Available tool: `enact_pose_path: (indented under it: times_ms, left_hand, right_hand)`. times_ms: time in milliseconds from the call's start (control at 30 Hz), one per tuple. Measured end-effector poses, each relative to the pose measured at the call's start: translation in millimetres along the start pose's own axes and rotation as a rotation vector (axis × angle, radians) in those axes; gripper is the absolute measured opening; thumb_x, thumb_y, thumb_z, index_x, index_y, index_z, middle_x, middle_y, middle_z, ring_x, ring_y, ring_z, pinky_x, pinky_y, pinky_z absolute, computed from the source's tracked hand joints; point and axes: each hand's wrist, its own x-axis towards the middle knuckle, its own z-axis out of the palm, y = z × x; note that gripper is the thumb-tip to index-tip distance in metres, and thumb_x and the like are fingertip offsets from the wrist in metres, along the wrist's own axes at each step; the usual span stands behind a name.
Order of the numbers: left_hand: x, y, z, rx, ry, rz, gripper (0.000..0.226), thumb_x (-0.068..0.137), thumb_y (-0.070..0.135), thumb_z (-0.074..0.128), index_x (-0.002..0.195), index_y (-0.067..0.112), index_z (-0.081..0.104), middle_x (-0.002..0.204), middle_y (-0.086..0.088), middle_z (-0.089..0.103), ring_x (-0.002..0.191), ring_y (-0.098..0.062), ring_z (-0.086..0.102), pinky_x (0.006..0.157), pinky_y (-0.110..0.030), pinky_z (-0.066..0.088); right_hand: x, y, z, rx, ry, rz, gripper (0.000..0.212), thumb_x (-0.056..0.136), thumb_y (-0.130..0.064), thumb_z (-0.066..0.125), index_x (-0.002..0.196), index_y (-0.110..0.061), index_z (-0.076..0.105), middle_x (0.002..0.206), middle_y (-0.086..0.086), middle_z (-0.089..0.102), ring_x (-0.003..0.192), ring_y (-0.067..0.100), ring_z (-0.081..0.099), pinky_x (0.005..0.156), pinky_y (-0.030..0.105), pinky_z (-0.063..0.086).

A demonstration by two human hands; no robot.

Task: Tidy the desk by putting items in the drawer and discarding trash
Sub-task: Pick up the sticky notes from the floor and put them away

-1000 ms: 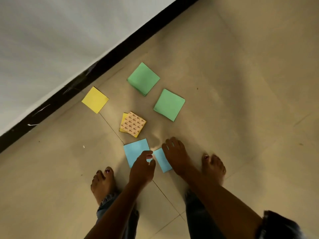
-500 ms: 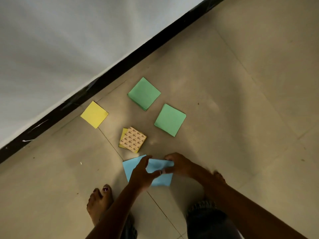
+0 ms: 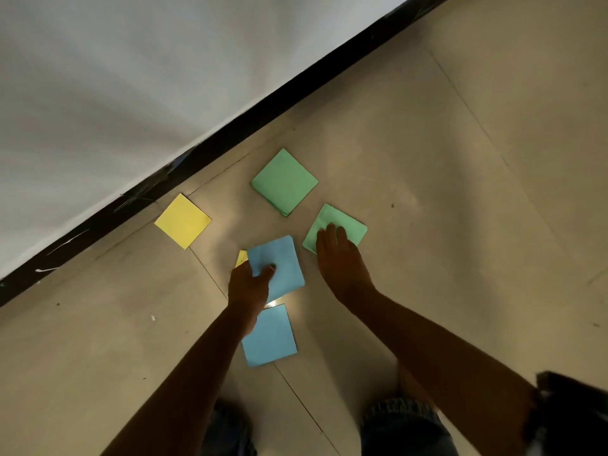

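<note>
My left hand pinches a blue note pad, thumb on top; my right hand, fingers flat, rests on the near green pad, directly ahead of it on the floor.

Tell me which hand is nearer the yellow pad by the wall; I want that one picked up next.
Left. The left hand, gripping a blue pad, sits just right of the yellow pad; the right hand rests farther right on a green pad.
</note>
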Motion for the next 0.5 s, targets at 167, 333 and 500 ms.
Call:
enact_pose_path:
  times_ms: [167, 333, 500]
  left_hand:
    - [-3, -9, -1, 0.006, -0.004, -0.016, 0.037, 0.092, 0.015, 0.057, 0.123, -0.005, 0.053, 0.119, -0.020, 0.061, 0.106, -0.034, 0.060, 0.076, -0.027, 0.044]
    - [0, -8, 0, -0.235, 0.015, -0.129, 0.033, 0.092, 0.014, 0.058, 0.123, 0.002, 0.053, 0.121, -0.018, 0.060, 0.095, -0.026, 0.056, 0.084, -0.037, 0.047]
    - [1, 10, -2, -0.803, -0.162, -0.369, 0.037, 0.095, 0.037, 0.048, 0.121, 0.013, 0.056, 0.108, -0.011, 0.061, 0.091, -0.023, 0.060, 0.068, -0.028, 0.049]
  right_hand:
    - [5, 10, -14, -0.003, -0.005, -0.037, 0.037, 0.054, -0.008, 0.077, 0.090, -0.006, 0.069, 0.083, 0.010, 0.070, 0.078, 0.023, 0.068, 0.040, 0.025, 0.046]
    - [7, 5, -44, 0.569, 0.061, 0.204, 0.035, 0.091, -0.007, 0.042, 0.123, -0.011, 0.055, 0.106, 0.014, 0.065, 0.095, 0.034, 0.062, 0.076, 0.037, 0.049]
    - [-25, -38, -53, 0.594, 0.393, -0.225, 0.033, 0.069, -0.003, 0.069, 0.102, -0.006, 0.068, 0.095, 0.011, 0.072, 0.080, 0.025, 0.071, 0.054, 0.033, 0.059]
